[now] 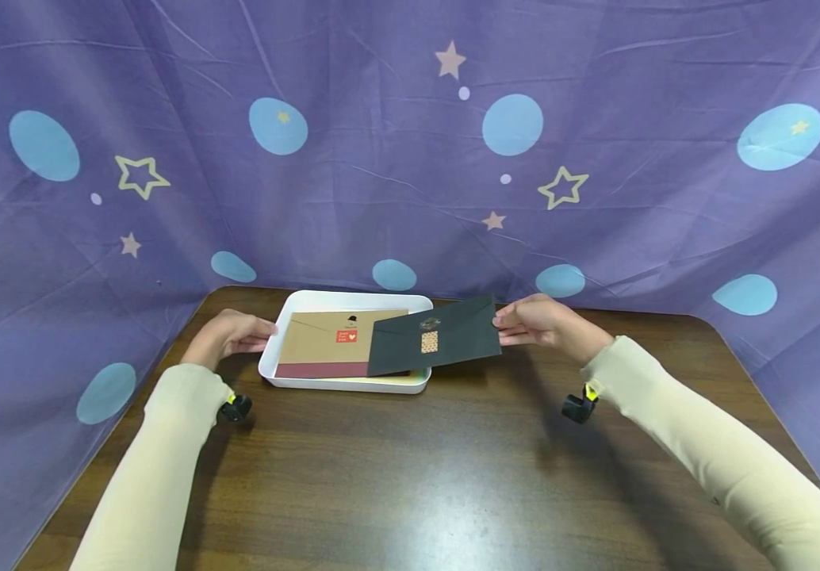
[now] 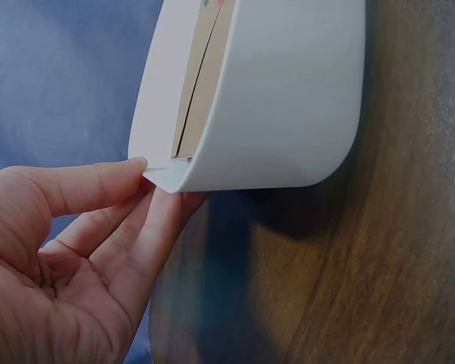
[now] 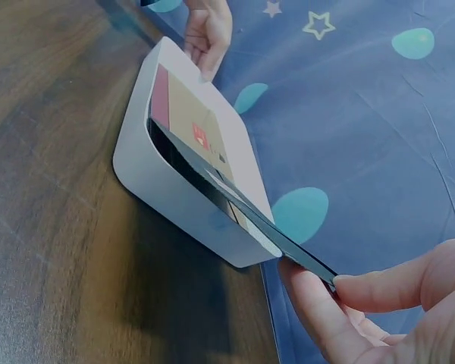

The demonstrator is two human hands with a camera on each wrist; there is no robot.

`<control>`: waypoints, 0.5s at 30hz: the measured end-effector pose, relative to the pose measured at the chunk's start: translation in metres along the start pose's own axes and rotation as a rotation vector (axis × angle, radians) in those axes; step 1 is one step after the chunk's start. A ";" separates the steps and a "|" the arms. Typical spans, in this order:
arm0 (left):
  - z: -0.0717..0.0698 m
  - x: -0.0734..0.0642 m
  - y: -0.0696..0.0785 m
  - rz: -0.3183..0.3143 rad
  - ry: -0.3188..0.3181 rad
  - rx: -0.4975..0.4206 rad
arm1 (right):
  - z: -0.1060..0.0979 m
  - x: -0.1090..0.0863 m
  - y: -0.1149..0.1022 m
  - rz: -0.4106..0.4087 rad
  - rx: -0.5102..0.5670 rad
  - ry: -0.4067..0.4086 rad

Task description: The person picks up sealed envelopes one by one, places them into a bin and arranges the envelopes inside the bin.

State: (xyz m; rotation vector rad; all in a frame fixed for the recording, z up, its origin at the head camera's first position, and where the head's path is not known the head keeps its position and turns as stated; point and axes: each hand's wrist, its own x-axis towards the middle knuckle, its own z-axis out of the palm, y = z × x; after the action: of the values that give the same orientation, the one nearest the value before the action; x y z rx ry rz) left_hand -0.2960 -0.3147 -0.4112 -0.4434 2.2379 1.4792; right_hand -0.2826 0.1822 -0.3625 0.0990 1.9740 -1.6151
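A white tray [image 1: 349, 301] stands on the table, with a tan envelope [image 1: 317, 337] lying in it that has a maroon strip and a red sticker. My left hand [image 1: 235, 331] pinches the tray's left rim between thumb and fingers; the left wrist view shows the thumb on the rim's inner side. On the other side, my right hand [image 1: 542, 321] pinches the right edge of a black envelope [image 1: 463, 337]. That envelope slants over the tray's right rim, its left end overlapping the tan envelope, its right end raised outside the tray. A yellowish paper edge [image 1: 353, 380] shows beneath the tan envelope.
The brown wooden table [image 1: 381, 460] stretches out in front of the tray. Behind it hangs a purple curtain [image 1: 381, 198] with stars and blue dots, close to the tray's back edge. A small black camera [image 1: 579, 406] hangs at the right wrist.
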 end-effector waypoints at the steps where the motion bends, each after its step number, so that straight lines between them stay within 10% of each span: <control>1: 0.000 0.000 0.000 0.001 0.000 -0.002 | 0.001 0.000 -0.001 0.001 -0.003 0.000; 15: 0.000 0.001 0.000 -0.001 -0.006 -0.006 | 0.023 0.008 -0.004 0.002 -0.042 0.033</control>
State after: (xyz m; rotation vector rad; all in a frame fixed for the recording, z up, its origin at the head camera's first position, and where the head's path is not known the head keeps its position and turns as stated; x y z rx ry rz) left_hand -0.2967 -0.3145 -0.4116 -0.4412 2.2292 1.4855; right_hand -0.2821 0.1575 -0.3656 0.1116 2.0311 -1.5798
